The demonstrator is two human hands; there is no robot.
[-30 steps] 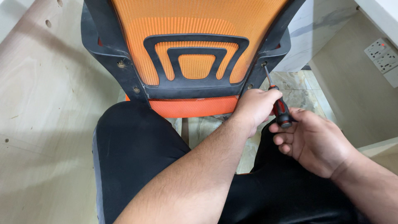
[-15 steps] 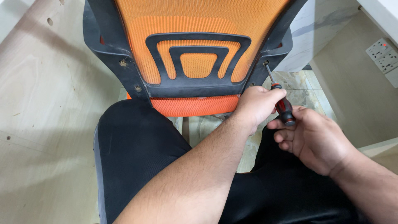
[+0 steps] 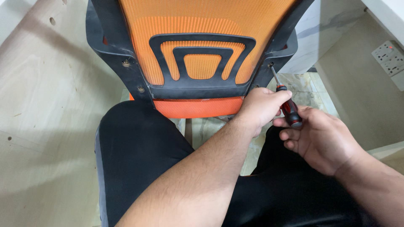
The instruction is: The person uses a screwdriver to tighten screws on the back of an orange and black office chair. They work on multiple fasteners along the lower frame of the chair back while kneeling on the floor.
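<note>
A: Materials first. What is the chair made of?

B: The chair back (image 3: pixel 202 25) is orange woven mesh, fine-grained, stretched in a black moulded plastic frame (image 3: pixel 111 46). A black lumbar brace (image 3: pixel 202 42) of nested rounded-trapezoid bars lies over the mesh. Below it is a strip of the orange seat edge (image 3: pixel 198 107). Two dull metal bolts (image 3: pixel 126 63) sit in the frame's left upright, one above the other.

A: Any signs or labels?

B: A white wall socket plate (image 3: pixel 389 56), rectangular, far right on the beige wall, with a small red dot lit. No packages. At left, a pale wood panel (image 3: pixel 46 105) with visible grain and small drilled holes.

A: The tool?

B: A screwdriver (image 3: pixel 286 101): thin bright steel shaft, red and black glossy handle. It lies right of centre, tilted, its tip at a hole in the frame's right upright.

A: Hands?

B: The left hand (image 3: pixel 261 107) is curled, fingers pressed together, thumb and forefinger pinching the handle's upper end near the shaft. The right hand (image 3: pixel 322 138) cups the handle's butt, fingers bent and close together around it. Black trousers (image 3: pixel 143 151) fill the near field; marbled floor tile (image 3: pixel 307 90) shows beyond.
</note>
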